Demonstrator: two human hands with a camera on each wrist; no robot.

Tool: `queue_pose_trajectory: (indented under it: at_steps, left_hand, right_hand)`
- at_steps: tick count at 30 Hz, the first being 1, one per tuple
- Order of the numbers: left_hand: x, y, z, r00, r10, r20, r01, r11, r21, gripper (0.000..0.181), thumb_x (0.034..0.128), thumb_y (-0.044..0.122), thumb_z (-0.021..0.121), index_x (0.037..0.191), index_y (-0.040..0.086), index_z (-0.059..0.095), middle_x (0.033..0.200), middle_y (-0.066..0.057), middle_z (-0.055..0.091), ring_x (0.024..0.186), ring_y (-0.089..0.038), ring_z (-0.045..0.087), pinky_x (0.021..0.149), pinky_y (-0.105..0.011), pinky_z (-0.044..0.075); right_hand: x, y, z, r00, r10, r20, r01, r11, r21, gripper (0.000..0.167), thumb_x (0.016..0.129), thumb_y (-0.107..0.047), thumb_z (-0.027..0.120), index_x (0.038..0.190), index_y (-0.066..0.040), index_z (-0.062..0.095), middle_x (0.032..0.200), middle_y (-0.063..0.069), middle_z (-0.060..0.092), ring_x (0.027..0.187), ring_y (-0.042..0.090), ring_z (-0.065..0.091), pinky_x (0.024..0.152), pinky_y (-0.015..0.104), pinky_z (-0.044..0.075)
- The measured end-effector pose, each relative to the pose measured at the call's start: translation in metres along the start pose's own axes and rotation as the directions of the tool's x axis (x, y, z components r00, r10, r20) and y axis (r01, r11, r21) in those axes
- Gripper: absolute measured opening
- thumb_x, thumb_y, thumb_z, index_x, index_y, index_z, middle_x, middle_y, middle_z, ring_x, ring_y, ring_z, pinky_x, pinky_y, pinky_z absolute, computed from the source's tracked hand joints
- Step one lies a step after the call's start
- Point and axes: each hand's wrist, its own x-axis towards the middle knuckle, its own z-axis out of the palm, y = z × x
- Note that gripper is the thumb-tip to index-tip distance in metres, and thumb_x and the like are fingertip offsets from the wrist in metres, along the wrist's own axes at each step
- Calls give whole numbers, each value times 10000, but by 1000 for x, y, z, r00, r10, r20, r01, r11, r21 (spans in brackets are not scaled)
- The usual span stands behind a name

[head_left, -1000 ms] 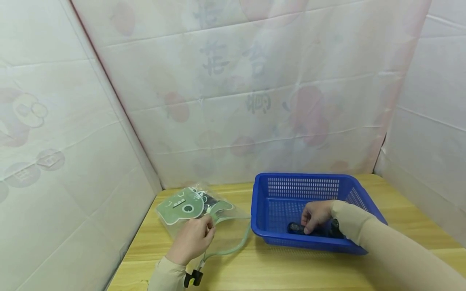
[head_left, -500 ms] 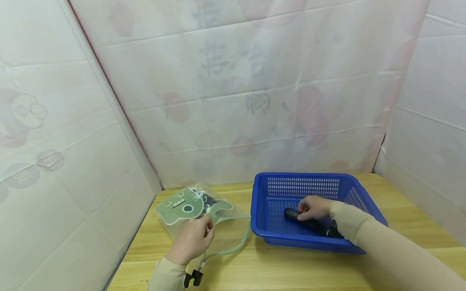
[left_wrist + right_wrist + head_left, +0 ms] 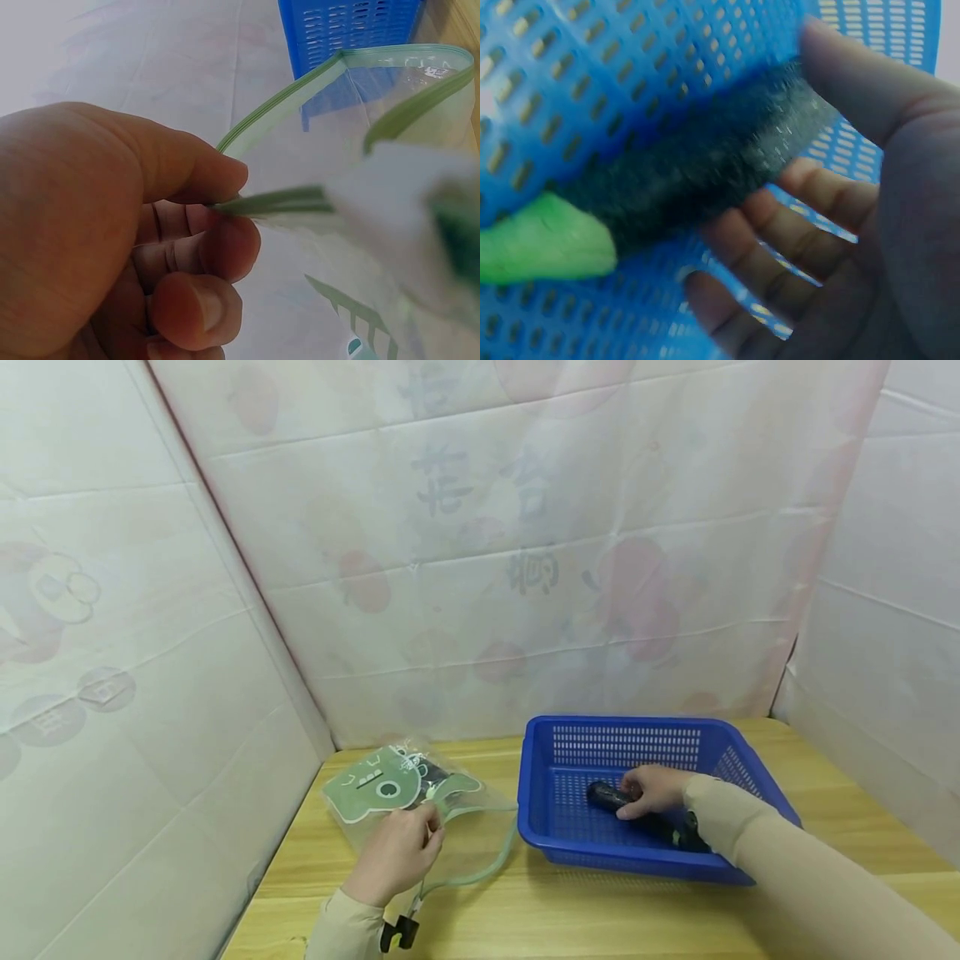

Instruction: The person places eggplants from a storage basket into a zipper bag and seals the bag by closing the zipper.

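My left hand [image 3: 397, 852] pinches the green zip edge of a clear zip bag [image 3: 371, 785] with a green cartoon animal print. In the left wrist view the bag's mouth [image 3: 281, 96] gapes beside the thumb and fingers. Something dark shows through the bag, its kind unclear. Inside the blue basket [image 3: 615, 723], my right hand [image 3: 654, 789] holds a long dark cylinder [image 3: 606, 795] with a shiny, crinkled-looking surface. A bright green section [image 3: 551, 238] shows toward one end, blurred in the right wrist view. The thumb lies on one side, the fingers along the other.
The perforated basket stands on the right of a wooden table [image 3: 525, 914], close to the bag's mouth. White printed sheets [image 3: 465, 635] hang behind and at both sides. A small black clip-like piece [image 3: 405, 932] sits by the left wrist.
The right hand has shifted its hold on the dark cylinder, whose far end has swung up and back in the basket. The left hand and the bag stay put.
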Motion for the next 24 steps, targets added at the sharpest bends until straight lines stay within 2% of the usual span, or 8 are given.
queue_pose_trajectory:
  at_steps: [10, 17, 24]
  left_hand:
    - [0, 0, 1, 1000, 0, -6, 0, 1000, -4, 184, 869, 110, 660, 746, 179, 541, 542, 149, 430, 450, 25, 386, 422, -194, 341]
    - [1, -1, 1, 1000, -8, -1, 8, 1000, -5, 178, 872, 117, 660, 752, 176, 544, 552, 145, 436, 462, 22, 392, 429, -196, 346]
    - [1, -2, 2, 1000, -12, 2, 12, 1000, -4, 177, 872, 114, 659, 751, 174, 545, 556, 139, 440, 464, 17, 395, 432, -197, 350]
  right_hand:
    - [-11, 4, -8, 991, 87, 102, -88, 996, -3, 408, 740, -343, 818, 889, -66, 559, 810, 27, 538, 736, 179, 491, 642, 337, 411]
    - [-13, 8, -9, 975, 159, 154, -161, 987, 1, 434, 697, -353, 845, 865, -83, 549, 788, 26, 517, 717, 176, 478, 611, 312, 370]
    - [-16, 6, -11, 970, 168, 176, -169, 986, -9, 390, 709, -298, 843, 812, -91, 529, 735, 19, 494, 670, 164, 465, 590, 301, 364]
